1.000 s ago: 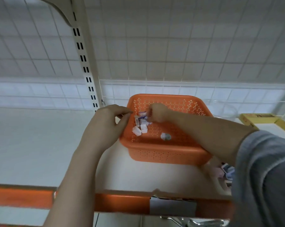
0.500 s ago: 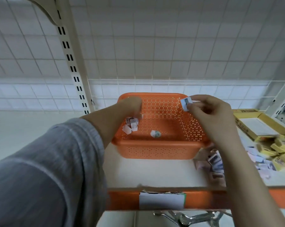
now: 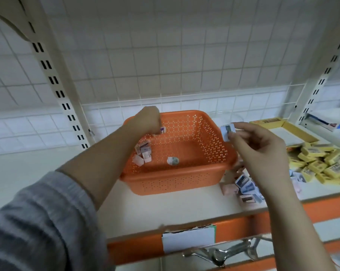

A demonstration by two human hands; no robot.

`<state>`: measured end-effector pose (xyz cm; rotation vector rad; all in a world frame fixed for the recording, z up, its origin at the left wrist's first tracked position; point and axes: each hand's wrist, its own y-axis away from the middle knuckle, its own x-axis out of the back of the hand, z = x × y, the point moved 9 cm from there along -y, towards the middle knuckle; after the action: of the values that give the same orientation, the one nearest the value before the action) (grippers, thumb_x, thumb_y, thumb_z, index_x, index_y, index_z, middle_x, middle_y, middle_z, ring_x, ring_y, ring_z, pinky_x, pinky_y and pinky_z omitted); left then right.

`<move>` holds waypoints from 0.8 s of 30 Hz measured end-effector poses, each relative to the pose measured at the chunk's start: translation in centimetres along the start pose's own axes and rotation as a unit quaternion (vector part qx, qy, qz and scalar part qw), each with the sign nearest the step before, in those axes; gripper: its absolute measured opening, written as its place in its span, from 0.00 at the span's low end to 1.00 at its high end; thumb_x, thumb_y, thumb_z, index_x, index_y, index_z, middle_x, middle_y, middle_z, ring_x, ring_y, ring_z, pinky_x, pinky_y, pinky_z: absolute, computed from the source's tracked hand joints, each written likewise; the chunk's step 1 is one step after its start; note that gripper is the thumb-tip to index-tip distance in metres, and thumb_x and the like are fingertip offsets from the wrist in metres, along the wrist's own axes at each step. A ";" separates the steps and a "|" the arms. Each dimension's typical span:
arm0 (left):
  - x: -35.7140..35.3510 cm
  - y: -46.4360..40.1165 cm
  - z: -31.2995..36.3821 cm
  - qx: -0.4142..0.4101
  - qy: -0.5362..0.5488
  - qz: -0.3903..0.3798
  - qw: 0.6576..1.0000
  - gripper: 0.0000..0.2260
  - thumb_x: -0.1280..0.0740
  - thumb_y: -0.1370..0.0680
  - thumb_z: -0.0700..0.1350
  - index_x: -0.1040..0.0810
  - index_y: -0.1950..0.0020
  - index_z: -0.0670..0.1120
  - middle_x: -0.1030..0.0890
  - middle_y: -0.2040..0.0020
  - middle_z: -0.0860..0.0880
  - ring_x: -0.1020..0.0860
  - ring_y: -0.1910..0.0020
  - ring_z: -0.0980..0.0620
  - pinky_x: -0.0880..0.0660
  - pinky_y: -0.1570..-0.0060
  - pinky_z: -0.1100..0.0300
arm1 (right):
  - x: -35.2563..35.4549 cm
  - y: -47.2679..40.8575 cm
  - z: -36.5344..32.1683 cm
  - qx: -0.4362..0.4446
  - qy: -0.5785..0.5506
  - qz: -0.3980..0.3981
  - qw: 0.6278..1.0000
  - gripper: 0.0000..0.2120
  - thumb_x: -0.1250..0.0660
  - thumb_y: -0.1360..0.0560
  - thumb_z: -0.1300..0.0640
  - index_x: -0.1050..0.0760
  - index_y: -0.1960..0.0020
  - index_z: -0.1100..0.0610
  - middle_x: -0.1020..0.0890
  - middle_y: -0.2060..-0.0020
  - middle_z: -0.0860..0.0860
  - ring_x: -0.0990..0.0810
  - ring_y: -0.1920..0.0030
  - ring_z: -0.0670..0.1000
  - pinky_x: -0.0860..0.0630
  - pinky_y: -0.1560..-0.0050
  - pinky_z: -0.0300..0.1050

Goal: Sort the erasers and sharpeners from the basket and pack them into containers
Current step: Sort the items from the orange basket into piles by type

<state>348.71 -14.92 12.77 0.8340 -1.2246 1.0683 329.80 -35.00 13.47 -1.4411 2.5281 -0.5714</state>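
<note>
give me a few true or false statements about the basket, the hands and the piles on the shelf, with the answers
1. The right hand pinches a small packet above the orange basket's right rim. True.
2. The basket is full to the brim. False: only a few small packets lie in it, mostly at its left side.
3. The left hand rests flat on the shelf. False: it is over the basket's left side, gripping a small item.
4. A pile of yellow boxes lies right of the basket. True.
5. The basket is blue. False: orange.
</note>
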 end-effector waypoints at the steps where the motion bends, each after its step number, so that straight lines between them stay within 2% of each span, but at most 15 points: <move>1: 1.2 0.7 0.9 -0.009 0.038 0.024 0.999 0.08 0.29 0.29 0.38 0.17 0.51 0.40 0.17 0.53 0.44 0.19 0.54 0.47 0.24 0.56 0.55 | 1.1 -0.3 0.0 0.000 0.005 0.016 1.000 0.08 0.31 0.27 0.64 0.20 0.48 0.58 0.16 0.61 0.51 0.21 0.65 0.41 0.24 0.63 0.31; 3: 3.4 3.1 3.0 -0.029 0.112 0.081 0.990 0.08 0.29 0.28 0.38 0.17 0.50 0.41 0.17 0.54 0.45 0.20 0.55 0.50 0.27 0.58 0.60 | 3.1 -1.0 0.1 -0.006 0.016 0.034 0.999 0.08 0.31 0.27 0.63 0.20 0.48 0.59 0.17 0.61 0.52 0.21 0.63 0.42 0.24 0.63 0.30; 6: 4.8 7.4 6.5 -0.072 0.212 0.163 0.961 0.08 0.29 0.28 0.37 0.17 0.49 0.41 0.18 0.56 0.45 0.23 0.60 0.54 0.31 0.61 0.72 | 6.0 -2.2 0.2 -0.002 0.021 0.039 0.999 0.06 0.31 0.26 0.61 0.20 0.51 0.52 0.17 0.63 0.49 0.21 0.61 0.46 0.23 0.54 0.40; 7: 4.7 8.7 7.8 -0.081 0.236 0.178 0.952 0.08 0.29 0.28 0.38 0.17 0.49 0.42 0.18 0.57 0.46 0.24 0.62 0.56 0.31 0.63 0.75 | 7.0 -2.7 0.3 0.003 0.029 0.039 0.999 0.06 0.31 0.26 0.61 0.20 0.53 0.50 0.18 0.64 0.46 0.21 0.60 0.46 0.23 0.55 0.41; 10: 3.3 11.3 11.1 -0.077 0.278 0.203 0.936 0.09 0.29 0.28 0.38 0.17 0.48 0.46 0.20 0.60 0.52 0.23 0.60 0.55 0.30 0.58 0.73 | 9.4 -4.1 1.2 0.016 0.067 0.018 0.997 0.05 0.32 0.25 0.58 0.20 0.55 0.49 0.18 0.63 0.46 0.20 0.61 0.44 0.25 0.57 0.37; 12: 2.1 12.9 12.7 -0.048 0.314 0.221 0.922 0.10 0.29 0.28 0.38 0.17 0.49 0.48 0.20 0.61 0.56 0.22 0.60 0.56 0.29 0.57 0.72 | 10.1 -5.3 2.7 0.019 0.108 -0.024 0.994 0.04 0.31 0.26 0.56 0.19 0.55 0.49 0.17 0.62 0.46 0.20 0.62 0.42 0.25 0.58 0.38; 15: -0.2 15.6 14.4 0.011 0.347 0.273 0.897 0.12 0.29 0.27 0.38 0.19 0.50 0.53 0.21 0.61 0.62 0.22 0.60 0.62 0.30 0.58 0.75 | 9.3 -6.5 5.4 0.035 0.198 -0.131 0.971 0.04 0.32 0.26 0.55 0.18 0.54 0.50 0.17 0.64 0.43 0.21 0.65 0.40 0.29 0.64 0.31; 17: -1.9 17.1 15.5 0.044 0.352 0.294 0.888 0.11 0.29 0.28 0.38 0.18 0.48 0.50 0.23 0.61 0.65 0.22 0.58 0.64 0.30 0.59 0.76 | 8.2 -6.3 6.0 0.075 0.243 -0.205 0.945 0.05 0.31 0.25 0.56 0.17 0.52 0.54 0.18 0.62 0.45 0.23 0.66 0.36 0.29 0.61 0.27; 18: -2.6 17.6 16.0 0.057 0.353 0.296 0.886 0.11 0.29 0.28 0.38 0.18 0.47 0.49 0.23 0.60 0.65 0.22 0.58 0.64 0.30 0.58 0.75 | 7.5 -6.0 6.0 0.104 0.259 -0.236 0.931 0.06 0.31 0.26 0.57 0.17 0.51 0.56 0.18 0.60 0.46 0.23 0.65 0.35 0.27 0.54 0.29; 19: -3.3 18.0 16.5 0.067 0.353 0.295 0.885 0.11 0.29 0.27 0.38 0.18 0.46 0.48 0.22 0.59 0.63 0.22 0.58 0.63 0.29 0.58 0.74 | 7.0 -5.7 6.1 0.126 0.270 -0.257 0.919 0.06 0.30 0.26 0.58 0.17 0.51 0.57 0.18 0.58 0.48 0.22 0.63 0.37 0.25 0.47 0.37; 20: -3.8 18.4 16.9 0.076 0.352 0.294 0.885 0.11 0.29 0.27 0.38 0.18 0.46 0.48 0.21 0.59 0.61 0.22 0.58 0.63 0.28 0.57 0.72 | 6.6 -5.5 6.2 0.137 0.276 -0.272 0.912 0.06 0.30 0.26 0.58 0.17 0.50 0.57 0.17 0.57 0.49 0.21 0.60 0.41 0.24 0.45 0.44; 21: -4.1 18.7 17.1 0.086 0.355 0.295 0.883 0.11 0.30 0.27 0.38 0.18 0.46 0.49 0.20 0.59 0.59 0.22 0.58 0.62 0.28 0.57 0.72 | 6.3 -5.4 6.4 0.140 0.279 -0.281 0.908 0.06 0.31 0.26 0.58 0.18 0.50 0.57 0.17 0.56 0.50 0.20 0.58 0.45 0.24 0.45 0.44; 22: -4.2 19.0 17.1 0.095 0.362 0.298 0.878 0.11 0.30 0.27 0.38 0.18 0.47 0.49 0.20 0.60 0.59 0.22 0.59 0.62 0.28 0.57 0.72 | 6.1 -5.3 6.6 0.144 0.281 -0.285 0.905 0.07 0.31 0.26 0.58 0.18 0.50 0.57 0.17 0.55 0.50 0.20 0.57 0.46 0.27 0.43 0.39; 23: -4.4 19.2 17.0 0.103 0.373 0.302 0.871 0.12 0.30 0.27 0.37 0.18 0.48 0.51 0.20 0.60 0.60 0.22 0.60 0.63 0.29 0.58 0.75 | 6.0 -5.2 6.8 0.149 0.289 -0.284 0.902 0.07 0.31 0.25 0.57 0.18 0.50 0.57 0.17 0.55 0.50 0.21 0.56 0.47 0.32 0.43 0.28; 24: -4.4 19.4 16.9 0.110 0.382 0.304 0.866 0.12 0.29 0.27 0.37 0.19 0.50 0.53 0.20 0.61 0.60 0.22 0.61 0.65 0.30 0.59 0.77 | 6.0 -5.0 6.9 0.157 0.295 -0.278 0.901 0.07 0.31 0.25 0.57 0.18 0.50 0.57 0.17 0.55 0.50 0.21 0.56 0.47 0.39 0.46 0.20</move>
<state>324.94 -25.50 10.42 0.0980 -0.6736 1.8518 332.95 -44.10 9.44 -2.0925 2.1773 -1.6474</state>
